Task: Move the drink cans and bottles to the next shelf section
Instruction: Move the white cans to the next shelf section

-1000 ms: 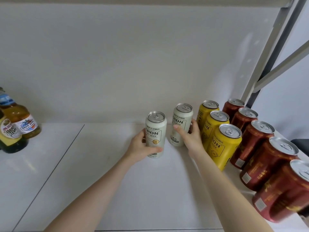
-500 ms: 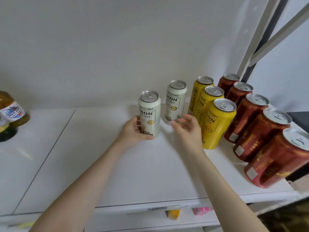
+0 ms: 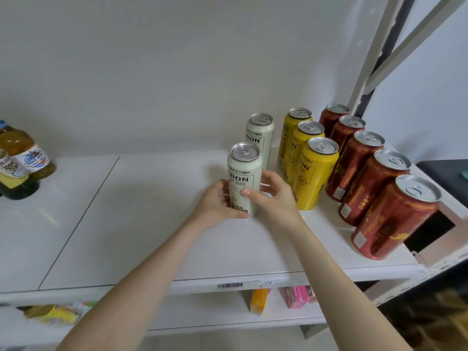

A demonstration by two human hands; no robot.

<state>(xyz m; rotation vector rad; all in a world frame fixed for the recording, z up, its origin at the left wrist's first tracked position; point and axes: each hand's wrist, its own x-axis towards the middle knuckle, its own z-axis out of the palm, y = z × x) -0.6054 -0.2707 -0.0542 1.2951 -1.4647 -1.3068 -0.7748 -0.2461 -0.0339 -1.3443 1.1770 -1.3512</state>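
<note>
A: Start at the near edge. What is there?
B: The front of the shelf [image 3: 141,249] with a barcode label [image 3: 230,285]. Past it, both forearms reach in to the near white can [image 3: 245,171].
A: How is each grip?
B: The left hand [image 3: 216,202] wraps low round the can's left side, thumb across its foot. The right hand [image 3: 274,196] takes it from the right, thumb on the label and fingers behind. Both are clamped on that one can.
A: Where is the can?
B: Upright in the right section, just left of the nearest of the yellow cans [image 3: 314,173] and in front of the far white can [image 3: 260,138]. I cannot tell whether its base touches the shelf.
A: And the step?
B: I'd judge it is being lined up into a white row. Keep it vertical, set it flat and square it with the far can. Leave a gap so the right knuckles don't knock the yellow one, and let go only once it stands.
A: Farther off?
B: Red cans [image 3: 372,183] on the right. Bottles [image 3: 22,160] stand far left beyond the seam [image 3: 78,221], probably yet to come across.
</note>
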